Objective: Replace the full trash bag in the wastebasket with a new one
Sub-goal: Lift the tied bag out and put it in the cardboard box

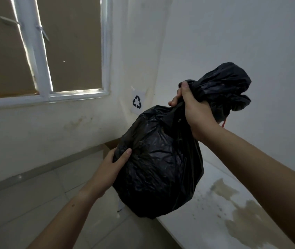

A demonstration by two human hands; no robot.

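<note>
A full black trash bag [158, 164] hangs in the air in front of me, bulging and crinkled. My right hand [194, 112] grips its gathered neck from the side, and the loose top of the bag bunches out above my fist. A thin red string shows just under that bunch. My left hand [115, 163] presses flat against the bag's lower left side, fingers spread on the plastic. Behind the bag, a brown cardboard box [109, 147] stands in the room corner, mostly hidden by the bag.
A paper recycling sign [137, 101] is stuck on the wall above the corner. A white-framed window [42, 69] is at upper left. The tiled floor [35, 200] lies below, and a stained white ledge [233, 209] runs along the right wall.
</note>
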